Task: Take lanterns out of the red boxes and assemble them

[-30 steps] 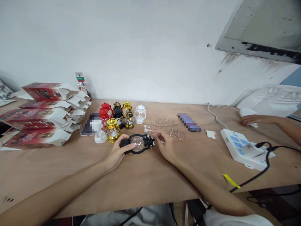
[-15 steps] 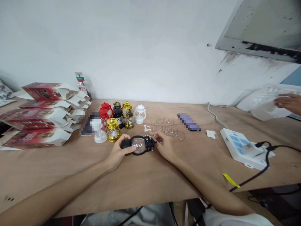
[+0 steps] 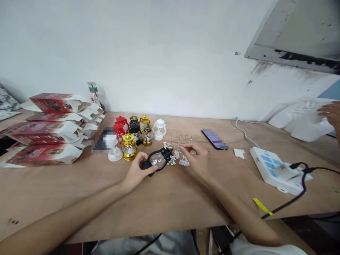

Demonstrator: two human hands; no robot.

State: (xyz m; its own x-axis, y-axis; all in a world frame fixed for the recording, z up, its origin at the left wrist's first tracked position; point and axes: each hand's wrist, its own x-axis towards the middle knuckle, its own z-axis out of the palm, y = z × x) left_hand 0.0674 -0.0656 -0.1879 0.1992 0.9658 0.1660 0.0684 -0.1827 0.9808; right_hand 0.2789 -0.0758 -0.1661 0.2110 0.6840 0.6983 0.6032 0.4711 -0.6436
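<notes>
My left hand (image 3: pixel 137 171) is closed around the base of a small black lantern (image 3: pixel 160 161) with a clear globe, which lies tilted just above the table, its top pointing right. My right hand (image 3: pixel 197 158) is to the right of it, thumb and forefinger pinched at a thin bent wire handle (image 3: pixel 174 144). More wire handles (image 3: pixel 186 137) lie in rows behind these fingers. Small white pieces (image 3: pixel 183 161) are heaped between the lantern and my right hand. Several red, black, gold and white lanterns (image 3: pixel 129 146) stand upright behind my left hand.
Flattened red-and-white boxes (image 3: pixel 53 127) are stacked at left, near a tube (image 3: pixel 92 92). A phone (image 3: pixel 214 139), a white scrap (image 3: pixel 238 153) and a power strip (image 3: pixel 273 170) with cables lie at right. Another person's hand (image 3: pixel 332 111) touches a white plastic bag (image 3: pixel 305 122).
My right hand has left the lantern's top and moved right to the wire handles. The lantern's top has swung up and away from me in my left hand, uncovering the white pieces.
</notes>
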